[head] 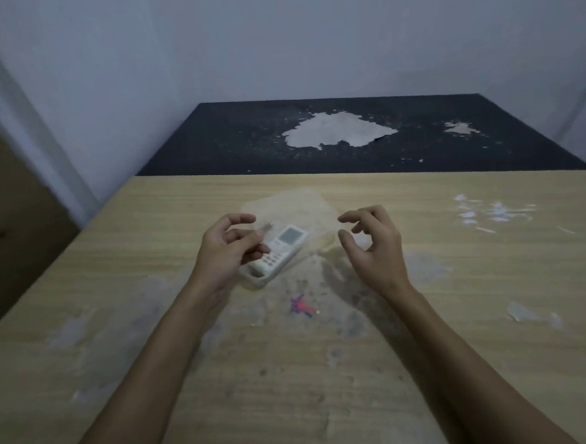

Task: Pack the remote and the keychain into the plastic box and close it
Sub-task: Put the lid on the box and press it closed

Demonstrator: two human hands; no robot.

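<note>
Remote (279, 253) white, grey screen, lies in clear plastic box (313, 217), lid up. We count one each. Left hand (226, 251), right hand (375, 244): fingers curled apart, gripping nothing.

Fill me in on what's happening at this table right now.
A person is working with both bare hands over a clear plastic box on a worn wooden table. A white remote already lies inside the box, and the transparent lid appears raised behind it, so the box is not yet closed. The left hand hovers over the remote's near end and the right hand is beside the box, fingers curled, neither clearly gripping anything. The keychain cannot be made out for certain.
</note>
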